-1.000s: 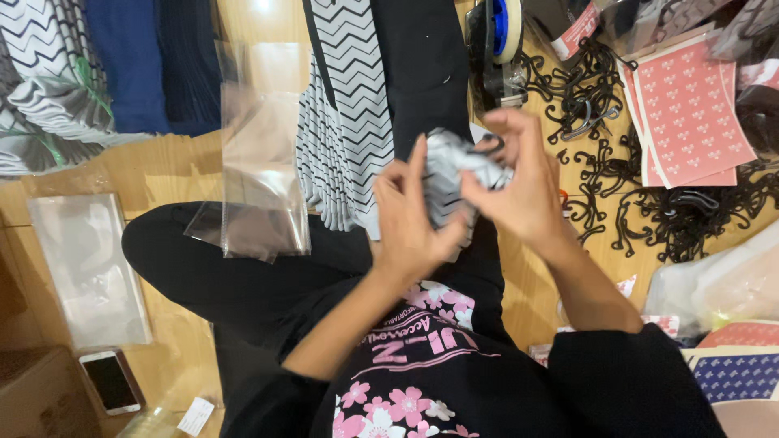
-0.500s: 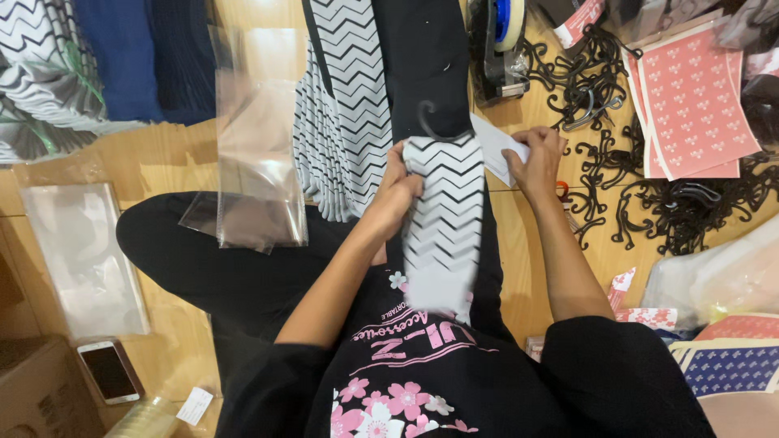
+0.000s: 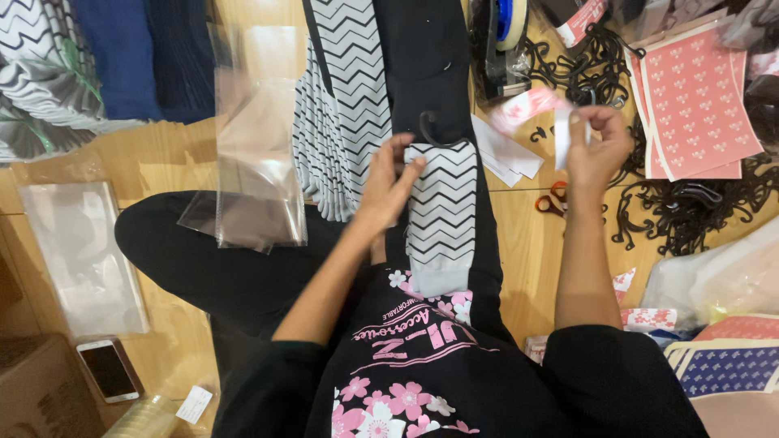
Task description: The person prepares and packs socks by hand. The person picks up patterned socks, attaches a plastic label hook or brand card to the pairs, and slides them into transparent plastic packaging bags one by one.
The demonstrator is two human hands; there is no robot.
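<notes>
Her left hand (image 3: 388,180) pinches the top edge of a soft, limp zigzag sock (image 3: 441,215) lying on her lap, best gripped near its black hook (image 3: 428,130), while her right hand (image 3: 596,150) closes on a light, easily creased pink-and-white sticker strip (image 3: 542,109).

Warm indoor light fell from overhead, leaving the scene evenly bright. Glare pooled on the glossy pale wooden floor (image 3: 268,16) well beyond the fingertips and streaked the clear plastic sleeve (image 3: 258,154) to the left of the left hand (image 3: 388,180). Shadows stayed soft and short beneath the forearms. The pink-and-white paper strip (image 3: 529,105) pinched in the right hand (image 3: 596,150) was smeared by motion blur. Edges bowed slightly, as with a wide lens.
</notes>
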